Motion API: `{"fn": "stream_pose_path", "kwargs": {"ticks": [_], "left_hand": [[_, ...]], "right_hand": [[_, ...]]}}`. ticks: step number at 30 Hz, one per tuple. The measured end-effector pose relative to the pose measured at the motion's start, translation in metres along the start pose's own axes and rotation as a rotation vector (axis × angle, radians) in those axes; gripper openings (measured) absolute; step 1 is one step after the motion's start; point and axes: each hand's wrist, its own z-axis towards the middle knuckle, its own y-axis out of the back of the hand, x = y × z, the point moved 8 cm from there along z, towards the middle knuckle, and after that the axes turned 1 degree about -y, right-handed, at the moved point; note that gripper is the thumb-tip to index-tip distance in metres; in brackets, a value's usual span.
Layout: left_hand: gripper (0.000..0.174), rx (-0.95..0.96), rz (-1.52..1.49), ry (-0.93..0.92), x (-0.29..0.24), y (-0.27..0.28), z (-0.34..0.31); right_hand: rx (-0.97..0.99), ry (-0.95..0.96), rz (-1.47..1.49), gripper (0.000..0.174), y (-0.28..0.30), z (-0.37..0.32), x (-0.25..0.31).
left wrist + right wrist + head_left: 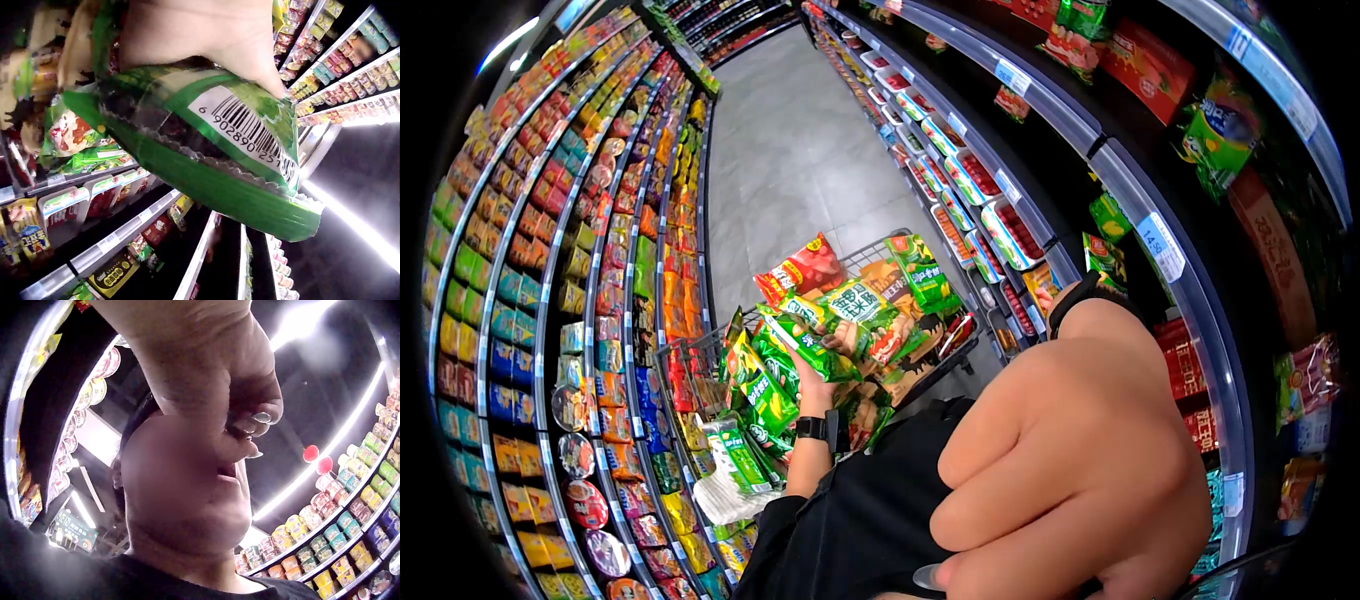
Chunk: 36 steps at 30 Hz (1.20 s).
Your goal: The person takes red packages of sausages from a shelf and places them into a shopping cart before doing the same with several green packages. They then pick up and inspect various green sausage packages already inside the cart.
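My left hand (812,382), with a dark watch at the wrist, grips a green snack bag (785,342) over the shopping cart. In the left wrist view the bag's barcode side (250,134) and crimped end seam face the camera, below the hand (194,31). Around it in the cart lie more green bags (765,395), a red bag (800,268) and a white-and-green bag with large characters (855,305). Raised close before the face, my right hand (1080,450) has its fingers curled and holds nothing. A ring (262,417) shows on one finger in the right wrist view.
Shelves of packaged snacks and cup noodles (580,505) line the left side. On the right stand shelves with boxed trays (1010,232) and hanging bags (1220,135). The grey aisle floor (770,130) runs ahead between them. A white bundle (730,500) sits at the cart's near left.
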Motion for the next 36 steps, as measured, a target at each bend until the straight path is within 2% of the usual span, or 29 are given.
{"fn": "stream_pose_path", "kwargs": {"ticks": [15,21,24,27,30,32,36], "left_hand": [[0.068,-0.014,0.101,-0.067,-0.004,0.008,0.001],[0.068,-0.012,0.118,-0.098,-0.006,0.017,0.004],[0.068,-0.007,0.157,-0.092,-0.005,0.014,0.006],[0.068,-0.011,0.174,-0.097,-0.006,0.013,0.006],[0.069,-0.009,0.170,-0.094,-0.004,0.015,0.008],[0.069,-0.009,0.169,-0.099,-0.005,0.017,0.005],[0.069,-0.011,0.180,-0.095,-0.006,0.016,0.004]], "right_hand": [[0.290,0.009,-0.070,0.015,-0.006,0.004,0.008],[0.385,0.027,-0.287,0.021,-0.020,-0.001,-0.014],[0.206,0.107,-0.417,0.023,-0.038,-0.015,-0.017],[0.011,0.194,-0.331,0.021,-0.037,-0.017,-0.005],[-0.090,0.243,-0.273,0.020,-0.033,-0.023,0.010],[-0.100,0.253,-0.280,0.019,-0.031,-0.025,0.013],[0.001,0.270,-0.380,0.017,-0.026,-0.032,0.009]]}}
